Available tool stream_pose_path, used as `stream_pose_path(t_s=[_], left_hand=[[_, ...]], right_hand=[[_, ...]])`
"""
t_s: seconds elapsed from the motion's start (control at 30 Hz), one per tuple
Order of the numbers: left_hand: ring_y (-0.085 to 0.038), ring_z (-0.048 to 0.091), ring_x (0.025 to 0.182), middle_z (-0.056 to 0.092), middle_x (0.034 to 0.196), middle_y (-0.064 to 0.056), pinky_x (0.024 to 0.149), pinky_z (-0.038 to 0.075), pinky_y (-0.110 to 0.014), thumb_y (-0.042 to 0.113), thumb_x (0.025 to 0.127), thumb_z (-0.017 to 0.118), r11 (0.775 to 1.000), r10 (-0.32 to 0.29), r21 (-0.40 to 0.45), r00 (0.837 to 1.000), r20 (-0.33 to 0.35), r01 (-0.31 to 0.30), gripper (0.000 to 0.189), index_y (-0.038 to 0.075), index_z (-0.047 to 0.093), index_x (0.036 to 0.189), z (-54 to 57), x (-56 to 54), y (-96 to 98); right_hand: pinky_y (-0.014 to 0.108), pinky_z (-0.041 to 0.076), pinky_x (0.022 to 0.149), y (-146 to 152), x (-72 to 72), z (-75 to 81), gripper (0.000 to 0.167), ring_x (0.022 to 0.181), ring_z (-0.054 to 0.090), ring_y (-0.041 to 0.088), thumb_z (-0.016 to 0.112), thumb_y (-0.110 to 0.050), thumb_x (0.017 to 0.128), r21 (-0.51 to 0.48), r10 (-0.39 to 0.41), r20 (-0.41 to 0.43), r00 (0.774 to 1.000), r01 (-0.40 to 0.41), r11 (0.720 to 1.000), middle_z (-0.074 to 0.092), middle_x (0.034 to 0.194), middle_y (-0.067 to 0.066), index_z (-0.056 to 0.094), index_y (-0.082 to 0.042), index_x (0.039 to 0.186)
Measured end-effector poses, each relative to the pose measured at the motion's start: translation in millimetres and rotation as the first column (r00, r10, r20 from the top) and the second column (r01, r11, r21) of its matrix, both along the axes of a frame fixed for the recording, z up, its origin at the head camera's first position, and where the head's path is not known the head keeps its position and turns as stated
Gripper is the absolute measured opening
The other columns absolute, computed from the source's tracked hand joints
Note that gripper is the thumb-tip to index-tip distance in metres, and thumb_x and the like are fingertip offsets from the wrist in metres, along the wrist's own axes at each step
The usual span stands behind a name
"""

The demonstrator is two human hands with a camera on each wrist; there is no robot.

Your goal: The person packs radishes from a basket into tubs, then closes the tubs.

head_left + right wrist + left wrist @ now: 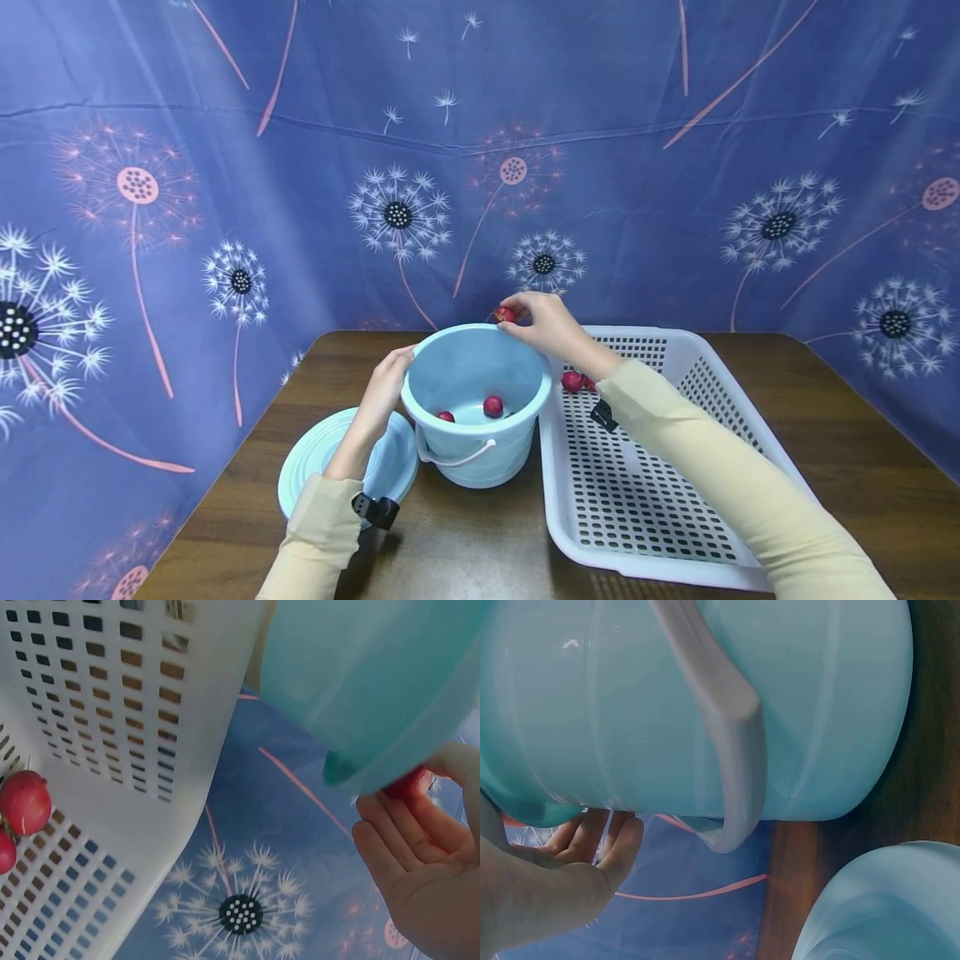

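Note:
A light blue bucket [483,462] stands upright on the table, its white handle [739,750] hanging down the near side. My left hand [382,387] grips the bucket's left rim; its fingers show beyond the wall in the left wrist view. Just above the far right rim, my right hand [551,325] pinches a red radish [505,314] between thumb and fingers. The rim partly hides that radish [411,782] in the right wrist view. Inside the bucket lie a radish [492,407] and another one [446,416], half covered by the near rim.
To the bucket's right is a white perforated basket [558,517], with radishes [572,382] near its far left side, partly behind my right forearm. A round blue lid [300,462] lies left of the bucket under my left forearm. A patterned blue curtain [465,183] hangs behind the wooden table.

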State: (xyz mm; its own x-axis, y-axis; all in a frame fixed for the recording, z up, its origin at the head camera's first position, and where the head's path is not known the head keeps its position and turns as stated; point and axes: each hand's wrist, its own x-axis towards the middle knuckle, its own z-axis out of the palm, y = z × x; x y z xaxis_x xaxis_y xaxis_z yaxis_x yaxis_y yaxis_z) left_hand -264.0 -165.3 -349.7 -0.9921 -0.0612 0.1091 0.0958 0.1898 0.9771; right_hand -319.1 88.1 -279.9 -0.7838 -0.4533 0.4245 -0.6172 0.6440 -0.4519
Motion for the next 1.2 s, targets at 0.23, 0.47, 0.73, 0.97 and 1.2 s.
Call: stream_pose_path(t_s=[0.23,0.47,0.73,0.97,1.2], left_hand=[[-0.029,0.042,0.13,0.049,0.137,-0.016,0.109,0.029,-0.046,0.024,0.099,0.036,1.0,-0.001,-0.007,1.0,-0.011,0.001,0.041,0.003,0.05,0.132,-2.2,-1.5,-0.9],[-0.029,0.042,0.129,0.049,0.137,-0.017,0.109,0.03,-0.045,0.024,0.099,0.036,1.0,-0.007,-0.002,1.0,-0.015,0.007,0.041,0.002,0.049,0.132,-3.1,-1.5,-0.9],[-0.028,0.042,0.129,0.049,0.137,-0.016,0.109,0.03,-0.045,0.024,0.099,0.036,1.0,-0.001,-0.004,1.0,-0.016,0.001,0.041,0.003,0.05,0.132,-1.6,-1.5,-1.1],[-0.028,0.043,0.128,0.05,0.136,-0.016,0.109,0.03,-0.045,0.024,0.099,0.037,1.0,0.001,-0.002,1.0,-0.014,-0.001,0.041,0.003,0.05,0.131,-2.3,-2.1,-0.1],[-0.027,0.043,0.128,0.051,0.136,-0.015,0.109,0.03,-0.044,0.024,0.099,0.037,1.0,0.002,0.006,1.0,-0.021,-0.002,0.04,0.003,0.051,0.131,-0.8,-2.7,-0.3]], right_hand=[[0.037,0.052,0.083,-14,0.5,-6.1,0.036,0.092,0.064,0.022,0.069,-0.019,0.085,0.002,0.052,0.003,0.999,-0.052,0.999,0.068,0.1,0.01,0.063,-0.001,0.116],[0.036,0.052,0.083,-28,0.4,-17.4,0.034,0.092,0.064,0.022,0.068,-0.017,0.086,0.016,0.108,0.0,0.994,-0.108,0.994,0.068,0.098,0.009,0.063,-0.001,0.115],[0.036,0.052,0.083,-42,1.0,-22.6,0.032,0.092,0.064,0.02,0.067,-0.016,0.086,0.019,0.134,0.0,0.991,-0.133,0.991,0.068,0.098,0.009,0.063,-0.002,0.115],[0.031,0.051,0.079,-50,1.3,-29.5,0.03,0.092,0.063,0.016,0.067,-0.019,0.086,0.064,0.125,0.031,0.992,-0.127,0.99,0.068,0.097,0.004,0.064,-0.007,0.113],[0.029,0.051,0.077,-54,-1.3,-33.6,0.027,0.089,0.063,0.014,0.068,-0.018,0.086,0.104,0.145,0.036,0.989,-0.148,0.983,0.069,0.095,0.002,0.066,-0.008,0.111]])
